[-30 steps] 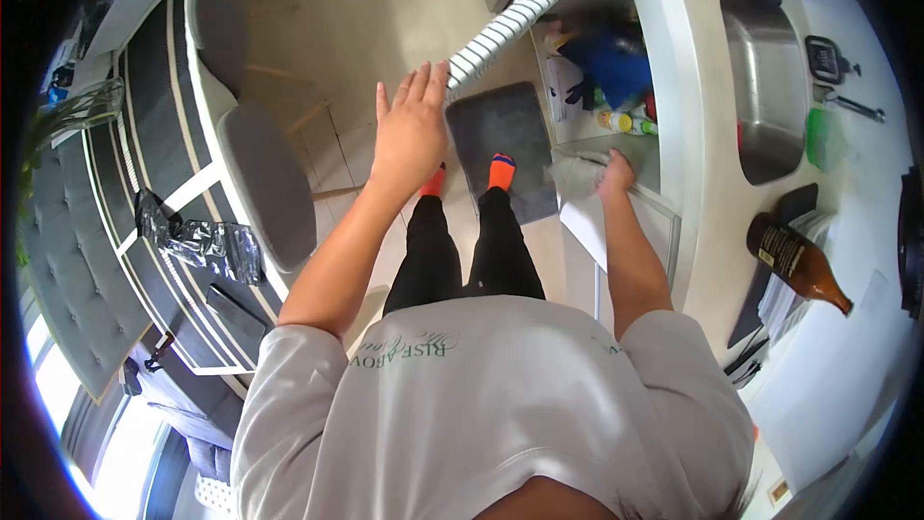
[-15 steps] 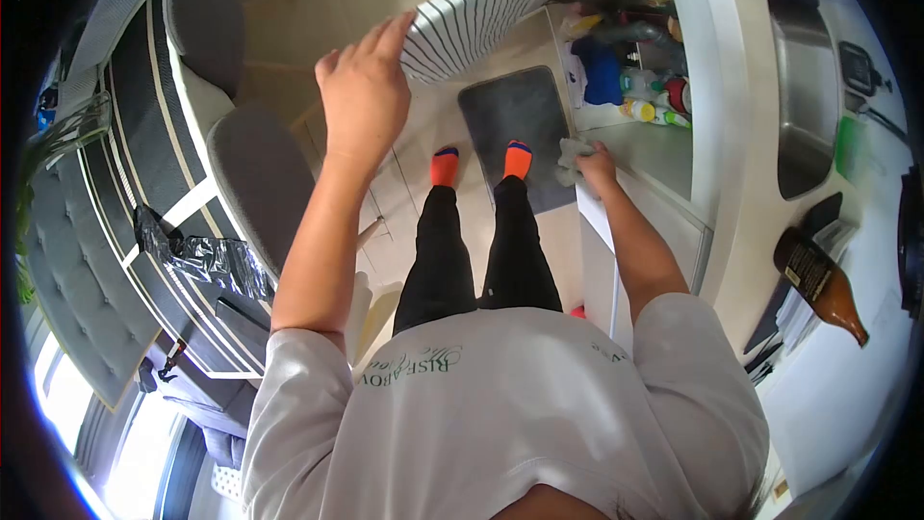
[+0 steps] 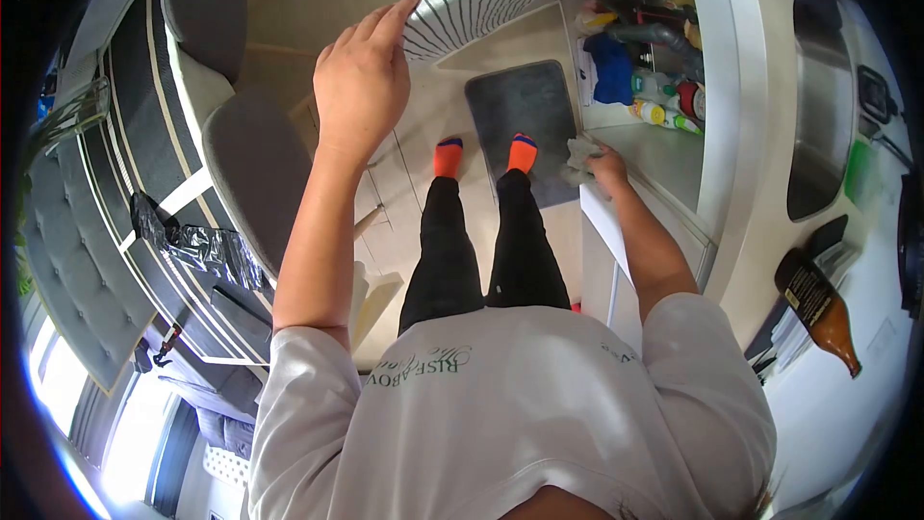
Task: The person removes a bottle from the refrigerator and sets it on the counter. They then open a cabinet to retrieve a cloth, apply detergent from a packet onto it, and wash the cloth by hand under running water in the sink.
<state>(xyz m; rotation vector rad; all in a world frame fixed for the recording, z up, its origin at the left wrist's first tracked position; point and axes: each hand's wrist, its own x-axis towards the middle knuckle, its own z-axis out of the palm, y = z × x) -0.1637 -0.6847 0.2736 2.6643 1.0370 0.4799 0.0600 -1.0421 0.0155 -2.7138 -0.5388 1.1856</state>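
Note:
My left hand [image 3: 360,87] is closed on the near corner of an open cabinet door [image 3: 486,2], which has a black-and-white striped surface or cover. In my right hand [image 3: 607,169] is a bunched grey cloth [image 3: 577,158]. The cloth sits at the end of a second open white cabinet door [image 3: 624,236], and the fingers are partly hidden behind it. Between the two doors the cabinet [image 3: 643,159] stands open. Inside are a blue cloth [image 3: 612,72] and several bottles, among them a yellow-capped one [image 3: 647,113].
A dark mat [image 3: 539,96] lies on the floor under one foot. To the right, a counter holds a steel sink [image 3: 818,125] and a brown bottle [image 3: 818,313] on its side. Grey chairs [image 3: 255,178] and a striped-covered table [image 3: 144,87] stand on the left.
The view has shifted slightly, and the cabinet appears a little further right and lower. Both hands keep their holds, on the striped door and the grey cloth.

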